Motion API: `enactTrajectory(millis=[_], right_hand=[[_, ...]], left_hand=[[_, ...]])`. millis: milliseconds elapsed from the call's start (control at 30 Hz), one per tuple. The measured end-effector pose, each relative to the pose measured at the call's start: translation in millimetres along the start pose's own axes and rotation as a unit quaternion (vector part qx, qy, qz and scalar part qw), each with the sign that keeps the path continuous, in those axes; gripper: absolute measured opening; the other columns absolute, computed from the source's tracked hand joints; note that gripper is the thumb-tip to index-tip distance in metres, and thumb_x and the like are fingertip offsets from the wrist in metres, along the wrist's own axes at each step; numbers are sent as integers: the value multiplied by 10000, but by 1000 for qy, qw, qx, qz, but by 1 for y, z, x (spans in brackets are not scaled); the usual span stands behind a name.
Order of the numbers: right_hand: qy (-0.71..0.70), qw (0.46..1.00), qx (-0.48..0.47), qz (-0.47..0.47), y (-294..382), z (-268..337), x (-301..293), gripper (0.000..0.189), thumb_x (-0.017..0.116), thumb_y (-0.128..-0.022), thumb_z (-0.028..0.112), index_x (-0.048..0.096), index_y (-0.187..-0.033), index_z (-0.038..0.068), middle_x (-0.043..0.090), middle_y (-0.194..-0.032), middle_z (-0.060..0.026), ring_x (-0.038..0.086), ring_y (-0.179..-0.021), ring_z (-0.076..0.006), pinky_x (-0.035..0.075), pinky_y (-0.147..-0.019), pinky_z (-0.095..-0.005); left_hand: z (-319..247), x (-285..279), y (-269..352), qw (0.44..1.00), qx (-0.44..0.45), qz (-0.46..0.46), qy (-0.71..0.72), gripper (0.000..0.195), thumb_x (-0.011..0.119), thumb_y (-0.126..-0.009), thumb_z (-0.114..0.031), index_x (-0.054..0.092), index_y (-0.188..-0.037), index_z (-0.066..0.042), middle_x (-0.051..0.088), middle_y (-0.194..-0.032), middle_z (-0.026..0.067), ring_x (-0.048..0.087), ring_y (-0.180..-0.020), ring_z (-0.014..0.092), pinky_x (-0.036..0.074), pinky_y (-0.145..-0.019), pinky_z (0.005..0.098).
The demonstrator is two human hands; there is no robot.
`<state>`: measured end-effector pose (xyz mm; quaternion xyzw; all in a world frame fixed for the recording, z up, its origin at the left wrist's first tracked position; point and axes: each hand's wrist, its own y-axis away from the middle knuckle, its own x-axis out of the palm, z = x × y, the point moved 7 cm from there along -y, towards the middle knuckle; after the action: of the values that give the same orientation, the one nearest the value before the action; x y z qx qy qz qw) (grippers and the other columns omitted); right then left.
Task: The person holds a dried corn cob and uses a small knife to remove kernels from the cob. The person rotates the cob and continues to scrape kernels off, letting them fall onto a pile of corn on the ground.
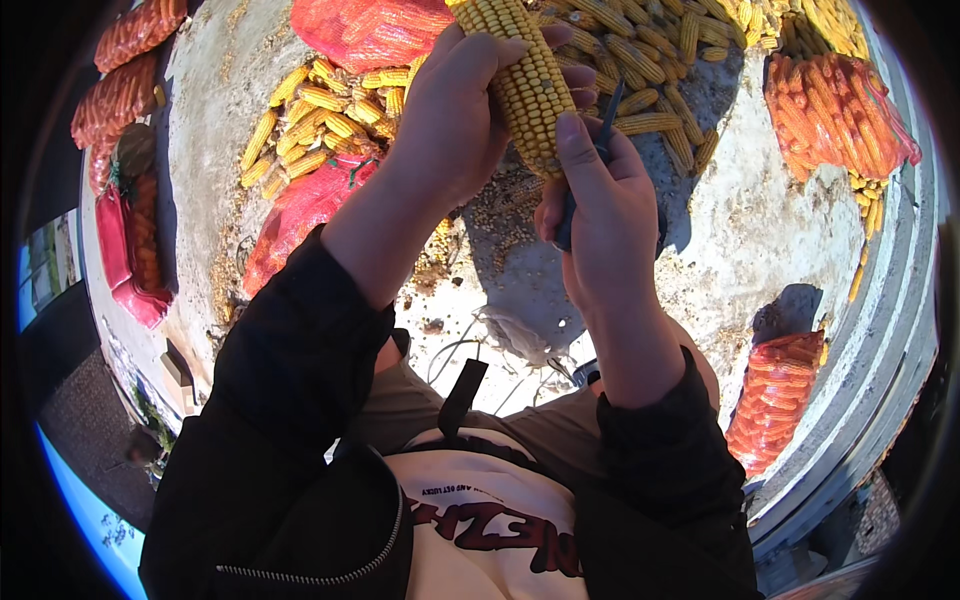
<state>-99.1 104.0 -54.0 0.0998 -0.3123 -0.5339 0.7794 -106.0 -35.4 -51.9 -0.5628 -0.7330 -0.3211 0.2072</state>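
My left hand [461,116] grips a yellow ear of corn [525,90], husked and held at a slant near the top of the view. In my right hand [607,187] is a pointed tool with a dark handle [613,112], its thin tip rising past my fingers; what kind of tool it is I cannot tell. My right thumb presses against the lower end of the ear. Beyond my hands lies a heap of husked corn ears [637,56]. Loose kernels [510,240] are scattered on the concrete below.
A smaller pile of ears [322,124] lies left of my forearm, between a full red mesh sack [367,30] and a red mesh bag [300,217]. Filled mesh sacks stand at right [832,112], lower right [776,397] and far left [116,101]. Steps [892,300] edge the right side.
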Motion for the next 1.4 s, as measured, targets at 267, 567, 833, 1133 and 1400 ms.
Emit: enactTrajectory(millis=[267, 567, 833, 1133, 1400], right_hand=[[37, 998, -44, -41, 2, 11, -6, 479, 827, -945, 204, 561, -1259, -42, 624, -813, -23, 525, -547, -56, 412, -478, -232], [58, 993, -97, -39, 2, 14, -8, 436, 839, -924, 150, 575, -1220, -31, 639, -823, -20, 517, -544, -48, 386, -475, -206], [77, 994, -67, -27, 0, 11, -4, 407, 830, -936, 196, 584, -1191, -4, 632, -805, -15, 520, -534, -62, 394, -476, -229], [-39, 998, 51, 22, -3, -6, -3, 381, 694, -1040, 345, 569, -1186, 16, 607, -753, -40, 540, -515, -114, 427, -491, -278], [-36, 997, 55, 27, -4, -8, -3, 374, 752, -1008, 319, 572, -1180, 40, 580, -810, 6, 534, -573, -76, 428, -509, -270]], left_hand=[[-1, 13, 3, 998, 51, -6, -27, 481, 491, -968, -150, 458, -1386, 86, 596, -1317, 228, 665, -1166, 359, 566, -1038, 524], [4, 13, 2, 999, 49, 4, -22, 504, 474, -969, -125, 427, -1440, 48, 578, -1340, 225, 653, -1193, 354, 569, -1041, 527], [3, 11, 5, 999, 6, 2, -41, 514, 480, -924, -133, 460, -1385, 93, 619, -1248, 263, 660, -1179, 364, 563, -1046, 521], [2, 1, 3, 999, 6, 29, -23, 482, 500, -903, -155, 501, -1320, 85, 626, -1159, 238, 660, -1120, 353, 562, -1031, 526], [9, -4, 2, 999, -20, 11, 28, 469, 516, -901, -127, 502, -1320, 82, 610, -1202, 237, 652, -1125, 360, 541, -1062, 516]])
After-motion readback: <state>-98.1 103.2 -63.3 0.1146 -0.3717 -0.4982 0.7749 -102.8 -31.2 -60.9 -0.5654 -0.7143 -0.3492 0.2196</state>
